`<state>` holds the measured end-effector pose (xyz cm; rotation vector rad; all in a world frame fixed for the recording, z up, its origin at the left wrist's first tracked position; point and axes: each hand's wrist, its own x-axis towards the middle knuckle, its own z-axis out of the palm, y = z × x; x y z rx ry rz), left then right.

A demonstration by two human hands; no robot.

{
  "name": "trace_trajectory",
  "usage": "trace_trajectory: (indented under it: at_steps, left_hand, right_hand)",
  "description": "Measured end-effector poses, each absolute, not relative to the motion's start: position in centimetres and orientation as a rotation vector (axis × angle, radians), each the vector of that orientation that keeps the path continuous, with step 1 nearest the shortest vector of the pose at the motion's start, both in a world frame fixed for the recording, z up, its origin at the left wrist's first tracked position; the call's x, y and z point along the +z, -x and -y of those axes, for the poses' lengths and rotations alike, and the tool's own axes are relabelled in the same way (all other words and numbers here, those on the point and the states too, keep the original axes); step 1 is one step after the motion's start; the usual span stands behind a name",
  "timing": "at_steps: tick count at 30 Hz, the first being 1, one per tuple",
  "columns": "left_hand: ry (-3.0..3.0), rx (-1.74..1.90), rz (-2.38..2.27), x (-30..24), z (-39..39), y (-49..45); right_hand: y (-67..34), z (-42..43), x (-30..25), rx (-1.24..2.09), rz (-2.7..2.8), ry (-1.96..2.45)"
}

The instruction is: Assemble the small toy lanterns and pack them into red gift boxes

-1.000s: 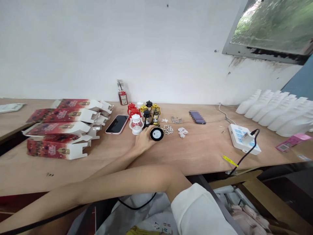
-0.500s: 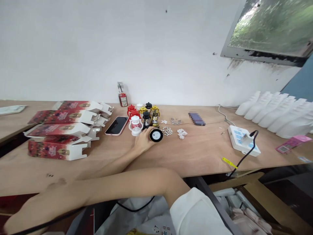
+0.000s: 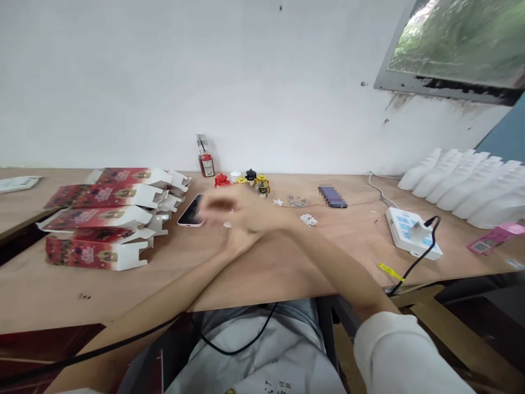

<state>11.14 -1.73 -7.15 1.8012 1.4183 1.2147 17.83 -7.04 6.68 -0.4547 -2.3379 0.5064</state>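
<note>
My right hand, smeared by motion, lies across the top of my left hand. Its fingers reach left over the edge of a phone with a pink case. The left hand's fingers, and whatever they hold, are hidden beneath it. Just behind the hands stand small toy lanterns: a red lantern, a black lantern and gold ones, such as a gold lantern. Others in the group are covered by my right hand. A pile of small white pieces lies to the right, near metal rings.
Red printed boxes with open white flaps lie in rows at left. A small bottle stands by the wall. At right are a dark pixelated phone-like object, a power strip with a black cable, white bottles and a pink box.
My right hand has swung from the lower left up over my left hand. It now covers the black-rimmed lantern base that my left hand held, and the coin-like discs beside it.
</note>
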Motion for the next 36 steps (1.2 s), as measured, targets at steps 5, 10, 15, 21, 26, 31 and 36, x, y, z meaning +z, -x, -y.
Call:
trace_trajectory:
  at_steps: [5,10,15,21,26,31,36]
  left_hand:
    - [-2.130,1.198,-1.217,-8.0,1.3,-10.5]
    - [-2.187,1.190,-1.214,-8.4,1.1,-10.2]
    - [-2.251,1.176,-1.176,-8.6,1.1,-10.2]
    - [-2.245,1.125,-1.202,-8.6,1.1,-10.1]
    - [-2.241,1.093,-1.211,-8.4,1.1,-10.1]
    - [-2.228,1.111,-1.215,-8.2,1.3,-10.2]
    - [-2.228,1.118,-1.229,-8.1,1.3,-10.2]
  right_hand:
    - [-30.5,-0.4,3.7,-0.136,2.093,1.553]
    - [-33.2,-5.3,-1.2,-0.333,2.577,1.848]
    - [-32.8,-7.4,-3.6,-0.231,2.648,1.872]
    - [-33.3,-8.0,-5.1,-0.179,2.605,1.877]
    - [-33.3,-8.2,-5.7,-0.154,2.495,1.847]
    - [-33.5,-7.8,-6.2,-0.078,2.334,1.798]
    - [-33.5,-7.0,-5.8,0.102,2.044,1.717]
